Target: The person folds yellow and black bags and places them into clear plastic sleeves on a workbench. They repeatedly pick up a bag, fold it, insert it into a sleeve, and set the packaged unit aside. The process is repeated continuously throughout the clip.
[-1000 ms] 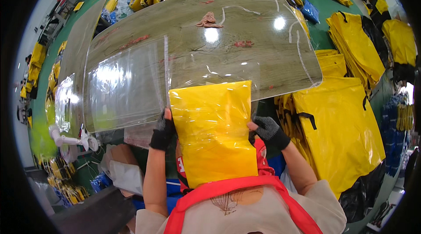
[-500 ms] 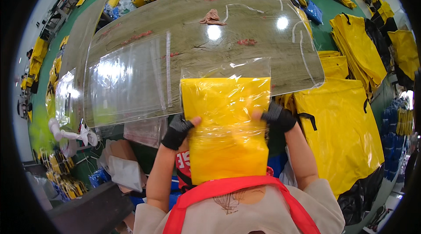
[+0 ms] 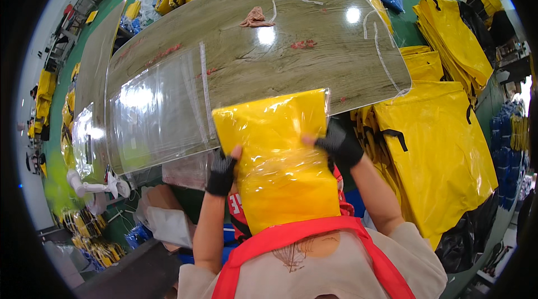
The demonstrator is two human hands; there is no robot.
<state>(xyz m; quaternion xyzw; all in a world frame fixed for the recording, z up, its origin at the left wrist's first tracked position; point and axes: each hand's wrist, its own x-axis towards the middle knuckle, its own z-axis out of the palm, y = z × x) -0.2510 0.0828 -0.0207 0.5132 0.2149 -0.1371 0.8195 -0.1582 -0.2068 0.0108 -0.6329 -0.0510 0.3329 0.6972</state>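
A folded yellow waterproof sheet in a clear plastic bag (image 3: 274,159) lies between my hands, close against my chest. It reaches up to the bag's far edge and overlaps the front of the table. My left hand (image 3: 224,169), in a black fingerless glove, is closed on its left side with the thumb on top. My right hand (image 3: 338,143), gloved alike, grips the right side, its thumb over the front and its other fingers hidden behind. The plastic is wrinkled across the middle.
A wood-patterned table (image 3: 246,69) stands ahead. Clear plastic bags (image 3: 159,108) lie on its left part, a brown cloth (image 3: 256,17) farther back. Large folded yellow sheets (image 3: 440,147) are piled at the right. A white fan-like device (image 3: 101,185) is at the table's left corner.
The yellow sheet now reaches the far edge of the bag, where clear film stuck out before. The package has tilted and shifted left with both hands. The whole view has shifted slightly.
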